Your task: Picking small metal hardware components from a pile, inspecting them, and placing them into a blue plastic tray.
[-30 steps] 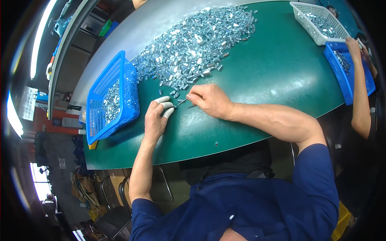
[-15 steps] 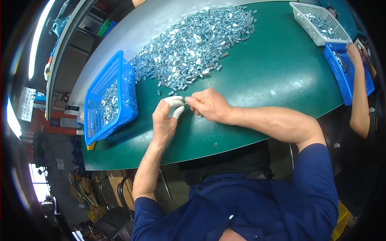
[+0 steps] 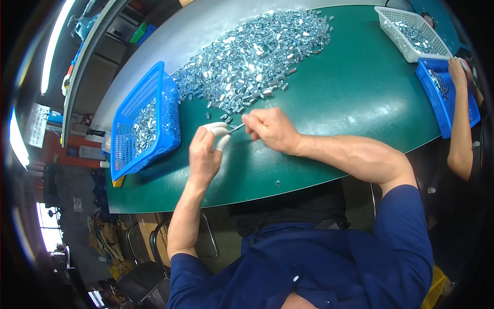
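My left hand, with white finger covers on the fingertips, pinches a small shiny metal piece that its fingers mostly hide. A thin metal rod runs from those fingertips up to my right hand. My right hand is bare and closed, with thumb and forefinger gripping the rod's upper end. Just beyond both hands begins a broad heap of small silvery metal pieces on the green tabletop.
On the left stands a blue perforated basket part-filled with metal pieces. At the far right are a white basket and a blue tray, both holding pieces. A co-worker's hands are over the tray.
My hands have drawn slightly apart, the left moving a little left and nearer. The thin rod now shows between them. The co-worker's hands have shifted slightly.
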`<action>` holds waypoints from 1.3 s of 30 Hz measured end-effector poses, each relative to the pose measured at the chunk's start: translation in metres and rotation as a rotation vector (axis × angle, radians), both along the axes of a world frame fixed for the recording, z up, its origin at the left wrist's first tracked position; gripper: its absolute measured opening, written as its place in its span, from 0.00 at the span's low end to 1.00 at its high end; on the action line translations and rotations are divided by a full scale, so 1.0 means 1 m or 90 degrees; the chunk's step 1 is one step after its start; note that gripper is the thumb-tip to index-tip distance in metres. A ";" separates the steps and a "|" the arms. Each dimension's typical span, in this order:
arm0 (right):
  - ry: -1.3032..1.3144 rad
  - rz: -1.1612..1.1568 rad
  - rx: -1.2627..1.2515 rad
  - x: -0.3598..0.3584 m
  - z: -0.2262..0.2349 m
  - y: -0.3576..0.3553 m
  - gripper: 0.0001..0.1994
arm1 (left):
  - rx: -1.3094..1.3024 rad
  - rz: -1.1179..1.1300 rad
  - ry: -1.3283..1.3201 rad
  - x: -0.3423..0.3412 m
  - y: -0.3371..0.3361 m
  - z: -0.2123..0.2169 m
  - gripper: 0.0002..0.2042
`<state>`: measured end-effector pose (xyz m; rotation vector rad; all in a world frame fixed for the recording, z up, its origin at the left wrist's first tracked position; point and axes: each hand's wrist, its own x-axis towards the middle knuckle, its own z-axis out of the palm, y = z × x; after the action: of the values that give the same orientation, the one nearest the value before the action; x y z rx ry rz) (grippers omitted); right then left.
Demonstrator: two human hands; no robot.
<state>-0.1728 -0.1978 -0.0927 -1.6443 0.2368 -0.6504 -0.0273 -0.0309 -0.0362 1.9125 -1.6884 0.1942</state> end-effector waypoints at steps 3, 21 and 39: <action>-0.032 -0.078 0.027 0.002 0.004 -0.010 0.23 | -0.046 0.055 -0.101 0.029 0.022 0.015 0.08; 0.054 -0.059 -0.050 0.008 -0.010 -0.012 0.15 | 0.084 0.065 -0.023 0.015 -0.019 -0.033 0.10; 0.075 -0.051 -0.229 0.007 -0.011 -0.010 0.16 | -0.029 0.037 0.027 0.011 -0.017 -0.029 0.10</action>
<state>-0.1659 -0.2078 -0.1039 -2.0309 0.2837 -0.6862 -0.0164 -0.0479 -0.0648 1.9205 -1.5892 0.2120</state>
